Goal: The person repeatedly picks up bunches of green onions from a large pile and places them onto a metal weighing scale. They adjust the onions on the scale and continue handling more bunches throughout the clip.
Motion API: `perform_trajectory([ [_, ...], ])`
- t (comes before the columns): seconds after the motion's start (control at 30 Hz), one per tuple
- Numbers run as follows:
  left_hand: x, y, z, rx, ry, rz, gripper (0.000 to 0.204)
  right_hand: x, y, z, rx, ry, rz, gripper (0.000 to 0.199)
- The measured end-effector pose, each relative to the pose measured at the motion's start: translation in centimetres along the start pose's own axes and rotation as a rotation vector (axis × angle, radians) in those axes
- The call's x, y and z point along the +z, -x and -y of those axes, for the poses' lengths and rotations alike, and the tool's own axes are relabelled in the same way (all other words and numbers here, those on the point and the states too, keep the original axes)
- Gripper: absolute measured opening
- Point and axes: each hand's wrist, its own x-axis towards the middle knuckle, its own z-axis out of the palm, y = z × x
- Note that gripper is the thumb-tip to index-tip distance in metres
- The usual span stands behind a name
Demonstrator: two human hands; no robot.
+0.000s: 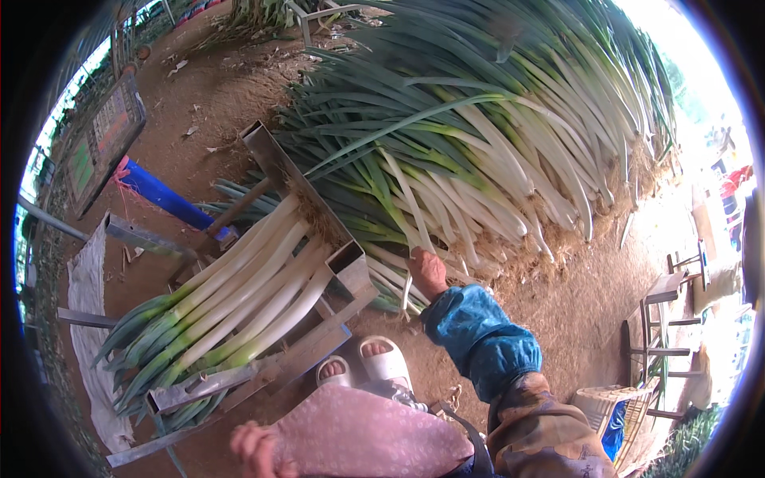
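Note:
My right hand (428,273), its arm in a blue sleeve cover (482,334), reaches to the near edge of a big heap of long green onions (486,183). Its fingers are closed around the white lower end of a green onion (410,203). Several other green onions (231,279) lie side by side in a metal rack (351,271) on the left, roots against its upright plate and green leaves toward me. Down at the lower edge, my left hand (259,450) is slightly blurred in front of the pink apron, fingers loosely apart, nothing visible in them.
A scale panel (103,143) stands at the far left, near a blue tube (171,195). A pale sheet (92,319) hangs beside the rack. My feet in white sandals (386,362) are close to the rack. A woven basket (617,406) and metal frames (665,342) stand at right.

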Motion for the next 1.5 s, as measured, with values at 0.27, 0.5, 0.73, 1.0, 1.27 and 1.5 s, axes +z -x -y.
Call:
perform_trajectory([
  [0.27, 1.0, -0.9, 1.5, -0.058, 0.168, 0.164, 0.031, 1.7, -5.0, 1.2, -0.080, 0.081, -0.370, 0.054],
  [0.5, 1.7, -1.2, 1.8, -0.080, 0.227, 0.125, 0.029, 0.4, -8.3, -1.9, 0.106, -0.224, 0.042, 0.040],
  [0.73, 1.5, -1.0, 1.0, -0.116, 0.223, 0.119, 0.029, -4.1, -6.9, -2.9, 0.054, 0.098, -0.055, 0.038],
  [1.0, 1.5, -1.2, 0.2, -0.139, 0.224, 0.104, 0.028, -7.9, -5.8, -7.2, -0.193, 0.279, -0.193, 0.042],
  [1.27, 1.5, -1.9, 0.4, -0.147, 0.214, 0.142, 0.027, -5.0, -7.1, -4.3, 0.127, 0.292, -0.228, 0.054],
  [1.5, 2.2, -2.4, 0.9, -0.127, 0.265, 0.118, 0.025, -2.2, -6.5, -1.4, 0.194, 0.152, 0.017, 0.058],
])
